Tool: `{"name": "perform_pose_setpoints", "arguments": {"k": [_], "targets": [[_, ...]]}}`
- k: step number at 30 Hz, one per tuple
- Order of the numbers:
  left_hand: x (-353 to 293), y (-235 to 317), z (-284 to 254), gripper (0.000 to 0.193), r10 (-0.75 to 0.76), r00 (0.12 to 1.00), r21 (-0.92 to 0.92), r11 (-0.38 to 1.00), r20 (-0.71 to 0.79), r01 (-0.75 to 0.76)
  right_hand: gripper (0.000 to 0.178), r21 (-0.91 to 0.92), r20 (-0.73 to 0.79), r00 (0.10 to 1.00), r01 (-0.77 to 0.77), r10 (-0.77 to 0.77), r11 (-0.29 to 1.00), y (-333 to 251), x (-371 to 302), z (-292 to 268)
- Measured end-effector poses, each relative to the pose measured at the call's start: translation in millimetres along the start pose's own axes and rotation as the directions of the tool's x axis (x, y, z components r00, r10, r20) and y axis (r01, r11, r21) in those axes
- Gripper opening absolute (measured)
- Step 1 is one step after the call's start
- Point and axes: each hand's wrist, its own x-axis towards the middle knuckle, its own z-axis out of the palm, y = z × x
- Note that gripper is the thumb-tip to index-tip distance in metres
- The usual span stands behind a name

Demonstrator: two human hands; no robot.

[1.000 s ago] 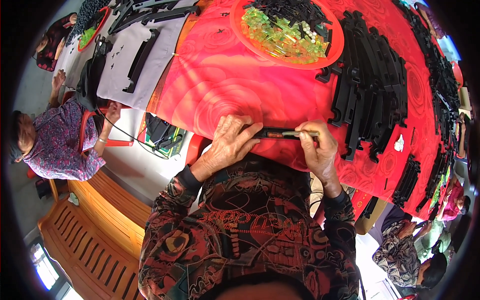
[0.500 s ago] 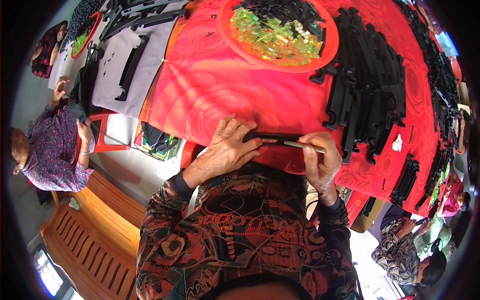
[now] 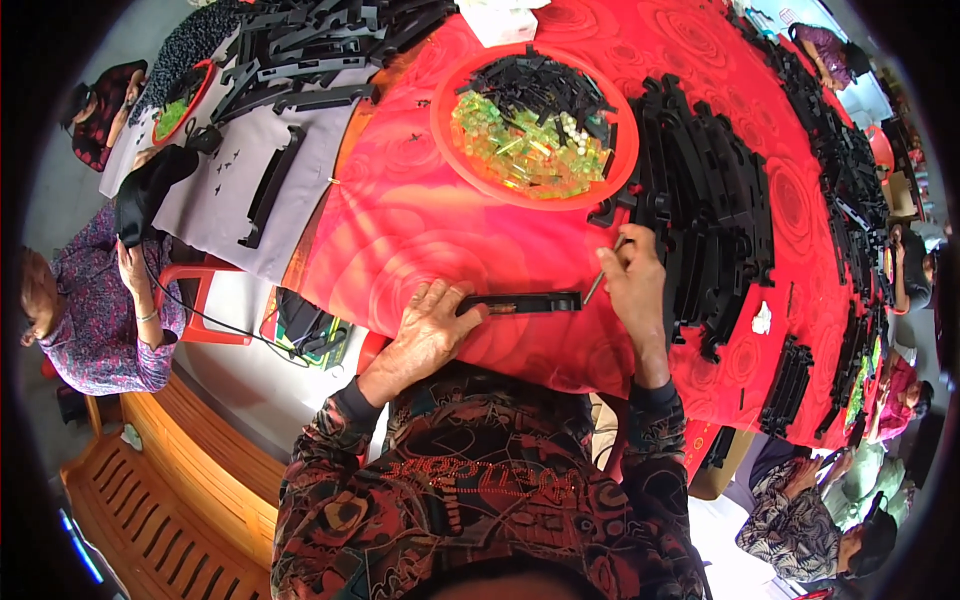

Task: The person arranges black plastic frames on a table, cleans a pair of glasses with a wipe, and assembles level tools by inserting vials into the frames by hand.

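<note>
On the red rose-patterned tablecloth [image 3: 400, 245], a long black plastic part [image 3: 545, 303] lies in front of me. My left hand [image 3: 432, 322] grips its left end between thumb and fingers. A small brownish strip shows in the part's channel. Just past the right end, my right hand [image 3: 634, 285] pinches a slim, pen-like metal tool [image 3: 597, 284], which slants with its lower tip close to the part. Whether it is tweezers or a plain rod I cannot tell.
A red basin [image 3: 437, 135] holds yellow-green clear pieces, black bits and white beads. Many black plastic parts [image 3: 700, 200] lie stacked to the right. At the left, a person [image 3: 105, 300] holds a black corded device beside a grey-covered table [image 3: 215, 220]. Others sit at the right.
My right hand has drawn the tool off the black part, moving to its right end and tilting the tool steeply. My left hand still holds the left end. The view has shifted.
</note>
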Motion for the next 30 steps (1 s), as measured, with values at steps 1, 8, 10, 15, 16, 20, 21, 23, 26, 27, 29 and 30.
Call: {"name": "perform_pose_setpoints", "arguments": {"k": [1, 8, 10, 15, 16, 20, 21, 23, 26, 27, 29, 30], "targets": [[-1.4, -2.8, 0.1, 0.024, -0.03, 1.0, -0.024, 0.999, 0.0, 0.03, 0.035, -0.049, 0.019, 0.999, 0.028, -0.027, 0.998, 2.4, 6.0, 5.2], [-6.9, -5.0, -2.0, 0.022, -0.086, 0.996, -0.032, 0.996, -0.015, 0.086, 0.043, -0.22, 0.085, 0.996, 0.049, -0.031, 0.974, -8.6, 23.8, 31.2], [-8.0, -6.6, -3.1, 0.021, -0.067, 0.998, -0.034, 0.997, -0.012, 0.066, 0.044, -0.235, 0.075, 0.996, 0.055, -0.038, 0.971, 0.6, 25.8, 40.7], [-11.1, -10.4, -4.6, 0.019, -0.031, 1.0, -0.117, 0.993, 0.006, 0.031, 0.04, -0.271, 0.116, 0.98, 0.186, -0.16, 0.944, 1.6, 24.5, 46.1], [-11.4, -10.5, -3.8, 0.019, -0.035, 0.999, -0.116, 0.993, -0.002, 0.035, 0.039, -0.309, 0.131, 0.972, 0.229, -0.197, 0.923, -3.4, 22.9, 44.0], [-11.9, -8.7, -2.6, 0.019, -0.076, 0.997, -0.135, 0.988, -0.025, 0.072, 0.021, -0.345, 0.093, 0.931, 0.363, -0.353, 0.866, -39.0, 7.8, 18.8], [-11.5, -8.1, -2.5, 0.019, -0.077, 0.997, -0.135, 0.988, -0.029, 0.072, 0.016, -0.265, -0.014, 0.91, 0.397, -0.415, 0.879, -43.0, 8.6, 15.7], [-12.4, -7.5, -2.4, 0.018, -0.076, 0.996, -0.102, 0.992, -0.037, 0.072, 0.012, -0.298, -0.077, 0.886, 0.418, -0.458, 0.858, -58.4, 17.6, 4.1], [-13.1, -6.8, -1.3, 0.018, -0.065, 0.996, -0.078, 0.995, -0.059, 0.061, 0.008, -0.475, -0.112, 0.89, 0.343, -0.441, 0.811, -57.4, 49.1, -3.1], [-14.6, -7.3, 0.5, 0.018, -0.069, 0.996, -0.073, 0.995, -0.062, 0.065, 0.008, -0.515, -0.105, 0.899, 0.316, -0.424, 0.797, -49.8, 61.6, 0.1], [-15.2, -7.3, 3.7, 0.017, -0.061, 0.995, -0.06, 0.997, -0.077, 0.056, 0.008, -0.559, -0.104, 0.907, 0.286, -0.409, 0.778, -40.8, 79.2, 3.6], [-15.7, -6.6, 3.4, 0.017, -0.064, 0.995, -0.056, 0.997, -0.079, 0.06, 0.008, -0.638, -0.104, 0.882, 0.294, -0.459, 0.711, -39.0, 85.0, 6.9]]}}
